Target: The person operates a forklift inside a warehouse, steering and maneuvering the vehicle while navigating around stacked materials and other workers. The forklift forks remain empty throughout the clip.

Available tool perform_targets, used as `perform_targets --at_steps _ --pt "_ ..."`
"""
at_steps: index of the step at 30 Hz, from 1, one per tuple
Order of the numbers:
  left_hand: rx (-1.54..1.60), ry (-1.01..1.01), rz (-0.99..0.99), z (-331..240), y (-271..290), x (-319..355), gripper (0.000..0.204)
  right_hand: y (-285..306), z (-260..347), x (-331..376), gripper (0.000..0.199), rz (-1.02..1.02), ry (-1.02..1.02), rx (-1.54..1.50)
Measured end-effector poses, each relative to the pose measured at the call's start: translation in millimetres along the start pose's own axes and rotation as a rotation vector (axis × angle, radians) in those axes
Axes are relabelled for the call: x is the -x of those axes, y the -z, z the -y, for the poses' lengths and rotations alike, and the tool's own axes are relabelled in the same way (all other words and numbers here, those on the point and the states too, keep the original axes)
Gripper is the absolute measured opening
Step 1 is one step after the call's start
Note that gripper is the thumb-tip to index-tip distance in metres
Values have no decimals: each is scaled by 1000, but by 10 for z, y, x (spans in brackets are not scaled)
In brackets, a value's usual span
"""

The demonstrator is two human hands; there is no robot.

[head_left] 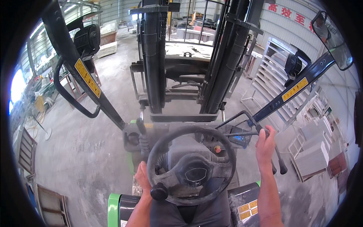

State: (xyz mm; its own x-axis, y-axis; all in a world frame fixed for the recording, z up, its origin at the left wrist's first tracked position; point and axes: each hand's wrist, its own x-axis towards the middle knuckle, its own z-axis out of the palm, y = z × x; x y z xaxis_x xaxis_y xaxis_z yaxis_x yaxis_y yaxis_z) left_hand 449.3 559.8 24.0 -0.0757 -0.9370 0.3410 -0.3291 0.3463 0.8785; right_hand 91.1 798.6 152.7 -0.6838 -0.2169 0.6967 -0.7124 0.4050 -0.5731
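Observation:
My right hand is closed around the black knob of a control lever to the right of the steering wheel. Beside it, another lever ends in a black knob. In front of me is the dusty black steering wheel of a forklift, with a round spinner knob at its lower left. My left hand is low at the wheel's left rim, just above the spinner knob; its fingers are mostly hidden. Ahead of it stands a lever with a ribbed rubber boot.
The forklift mast rises ahead, with pale flat material beyond it. A white rack and leaning panels stand at right. Metal frames and a wooden frame are at left. A mirror hangs upper right.

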Motion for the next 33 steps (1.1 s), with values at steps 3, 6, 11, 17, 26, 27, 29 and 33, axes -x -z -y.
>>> perform_targets --at_steps 3,6,11,17,26,27,29,33 --pt "-18 -32 -25 -29 20 51 42 -12 -23 -22 34 -12 15 -35" --pt "-58 -86 -37 -62 23 40 44 13 -2 -8 34 -3 44 -17" --pt "26 -23 -26 -90 33 31 44 93 73 59 33 71 -72 -51" --pt "41 9 -30 -75 51 50 41 141 134 126 34 79 -121 -67" --pt "33 -47 -50 -112 33 30 39 242 159 249 34 90 -142 -116" --pt "48 -35 -45 -118 33 31 39 252 163 259 35 95 -161 -142" --pt "78 -9 -36 -126 37 31 39 267 172 274 34 97 -158 -123" --pt "35 -55 -47 -137 56 29 38 273 185 278 34 108 -179 -135"
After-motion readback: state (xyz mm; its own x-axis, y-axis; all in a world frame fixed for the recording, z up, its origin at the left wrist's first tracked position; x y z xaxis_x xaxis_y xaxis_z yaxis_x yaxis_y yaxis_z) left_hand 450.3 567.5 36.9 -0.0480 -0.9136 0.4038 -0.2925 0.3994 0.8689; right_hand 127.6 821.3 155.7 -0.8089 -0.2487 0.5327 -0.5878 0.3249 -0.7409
